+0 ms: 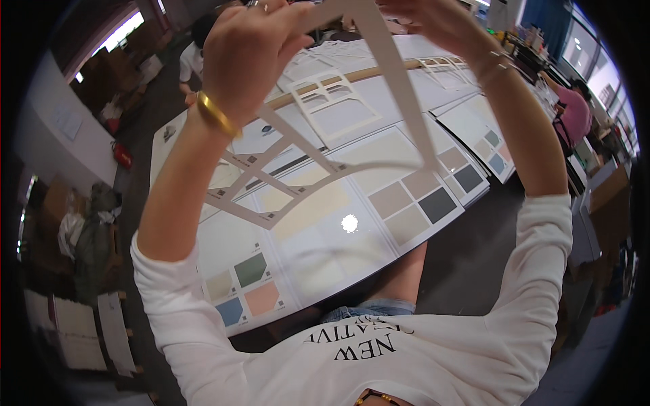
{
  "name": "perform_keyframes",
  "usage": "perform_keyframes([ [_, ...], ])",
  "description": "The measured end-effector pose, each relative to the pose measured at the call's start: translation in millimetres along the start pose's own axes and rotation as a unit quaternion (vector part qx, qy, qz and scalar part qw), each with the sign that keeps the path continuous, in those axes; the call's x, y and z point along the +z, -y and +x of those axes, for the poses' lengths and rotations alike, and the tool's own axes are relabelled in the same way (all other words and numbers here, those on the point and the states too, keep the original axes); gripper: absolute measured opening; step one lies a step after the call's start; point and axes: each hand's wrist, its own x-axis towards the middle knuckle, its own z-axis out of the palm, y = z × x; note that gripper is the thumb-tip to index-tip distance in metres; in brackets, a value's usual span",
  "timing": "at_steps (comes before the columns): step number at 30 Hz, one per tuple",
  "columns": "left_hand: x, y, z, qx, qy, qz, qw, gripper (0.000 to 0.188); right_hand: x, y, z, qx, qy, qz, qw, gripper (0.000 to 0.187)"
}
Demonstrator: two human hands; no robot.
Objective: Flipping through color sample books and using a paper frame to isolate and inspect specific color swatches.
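Arms raised over a work table, a person in a white long-sleeved top holds up a large pale grey-beige cut-out frame (pixel 398 74) of thin, card-like sheet. The frame hangs above a white fold-out sample board (pixel 233 247) printed with colour swatches, among them a sage-green patch (pixel 251 271) and a dark grey square (pixel 437 208). The left hand (pixel 250 54), wearing a yellow-gold bangle (pixel 218 115), pinches the frame's upper bar between thumb and fingers. The right hand (pixel 433 20) is at the upper edge of the view, fingers reaching toward the frame; whether it grips cannot be told, as the view cuts it off. The slender strips and curved lower arch look likely to flex, so good handling would seem to call for two well-separated holds on the broader bars, with even tension and no twist. The arch and the lattice of small windows at left are best kept clear of the board, since a dragging corner could crease the frame or scuff the print. Farther back on the table, a white cut-out panel with window-like openings (pixel 330 105) lies near enough to warrant care with any wide swing.
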Motion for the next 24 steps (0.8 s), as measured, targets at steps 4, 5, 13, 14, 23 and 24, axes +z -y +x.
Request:
perform_keyframes([
  [4,6.1,21.6,8.5,-0.107,0.080,-0.023,0.991,0.023,-31.1,8.5,-43.6,-0.149,-0.083,-0.053,0.984,0.022],
  [5,6.7,26.5,8.2,-0.113,0.110,0.003,0.987,0.023,-58.9,3.1,-51.6,-0.219,-0.103,-0.172,0.955,0.030],
  [13,-12.6,12.7,22.8,-0.198,0.115,-0.023,0.973,0.021,101.4,-74.1,-132.5,-0.403,-0.065,-0.535,0.739,0.042],
  [14,-25.5,13.4,26.1,-0.195,0.120,-0.009,0.973,0.021,117.9,-87.1,-125.5,-0.424,-0.087,-0.528,0.731,0.042],
  [23,-30.9,14.0,20.9,-0.225,0.118,-0.080,0.964,0.022,142.8,-149.6,-92.7,-0.400,-0.183,-0.551,0.709,0.028],
  [24,-33.2,15.4,20.7,-0.253,0.148,-0.065,0.954,0.024,143.7,-149.5,-91.2,-0.410,-0.185,-0.544,0.709,0.026],
])
